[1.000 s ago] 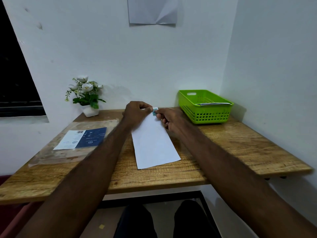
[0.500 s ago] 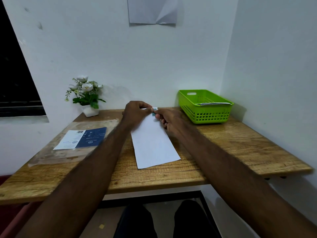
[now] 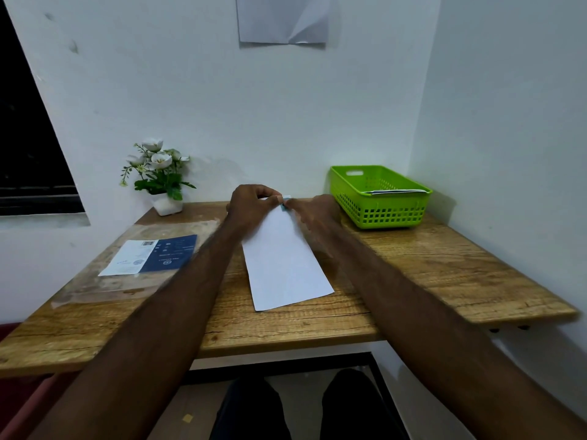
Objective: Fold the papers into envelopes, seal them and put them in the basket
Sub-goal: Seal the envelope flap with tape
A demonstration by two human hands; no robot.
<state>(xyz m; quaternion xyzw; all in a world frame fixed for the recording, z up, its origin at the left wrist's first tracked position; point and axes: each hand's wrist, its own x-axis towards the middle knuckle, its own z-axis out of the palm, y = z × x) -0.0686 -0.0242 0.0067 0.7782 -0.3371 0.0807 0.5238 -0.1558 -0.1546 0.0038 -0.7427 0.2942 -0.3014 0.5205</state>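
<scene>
A folded white paper (image 3: 284, 265) lies lengthwise on the wooden table (image 3: 428, 268), its near end towards me. At its far end my left hand (image 3: 252, 206) pinches the paper's top edge. Beside it my right hand (image 3: 313, 214) pinches a small blue piece (image 3: 283, 207) against that same edge. The two hands nearly touch there. The green basket (image 3: 379, 198) stands at the back right with a white paper (image 3: 397, 191) lying in it.
A clear plastic sleeve with a blue and white card (image 3: 149, 257) lies on the table's left half. A white pot of flowers (image 3: 160, 179) stands at the back left. Walls close off the back and the right side. My knees show under the table.
Almost nothing has moved. My right hand's fingertips have crept slightly left onto the blue piece at the paper's top edge.
</scene>
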